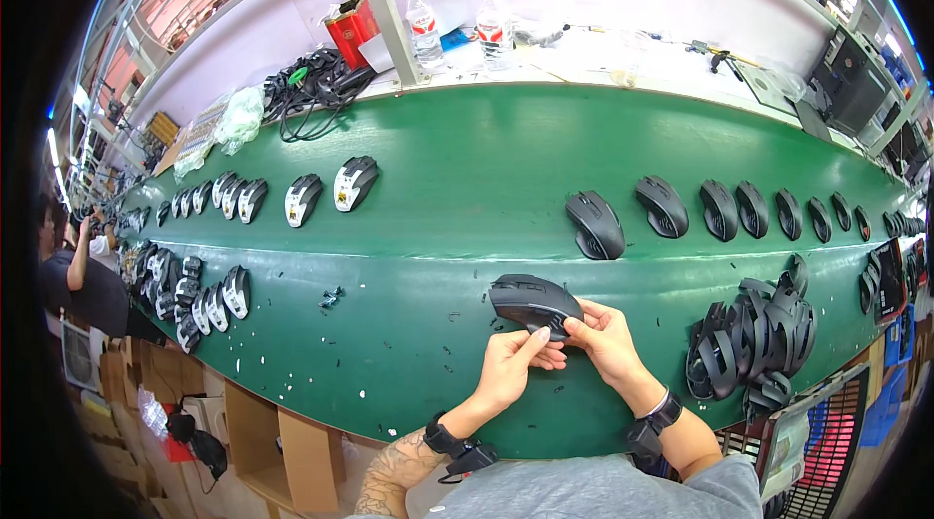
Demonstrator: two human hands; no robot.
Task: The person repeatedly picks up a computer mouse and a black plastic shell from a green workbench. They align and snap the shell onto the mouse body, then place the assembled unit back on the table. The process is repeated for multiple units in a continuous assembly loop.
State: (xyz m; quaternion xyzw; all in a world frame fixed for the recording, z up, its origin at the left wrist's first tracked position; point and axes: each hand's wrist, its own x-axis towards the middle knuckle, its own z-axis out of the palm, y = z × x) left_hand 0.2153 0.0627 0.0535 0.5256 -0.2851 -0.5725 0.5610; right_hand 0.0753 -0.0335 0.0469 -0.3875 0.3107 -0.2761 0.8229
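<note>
A black computer mouse point(533, 299) is held tilted over the green bench, between both of my hands. My left hand point(516, 359) pinches its near lower edge with thumb and fingers. At the right end of the mouse, my right hand point(605, 342) grips it with the thumb pressed on its side; the fingers beneath are partly hidden. Just beyond the mouse, another black mouse point(595, 225) heads a row that runs off to the right. To the right of my hands lies a pile of black mouse shells point(754, 339).
White-and-black mouse bodies point(356, 184) stand in a row at the left, with more heaped point(175, 286) nearer. Small dark parts point(332, 297) lie scattered. At the back are tangled cables point(316, 86) and water bottles point(493, 28). A black crate point(827, 441) stands by the bench edge.
</note>
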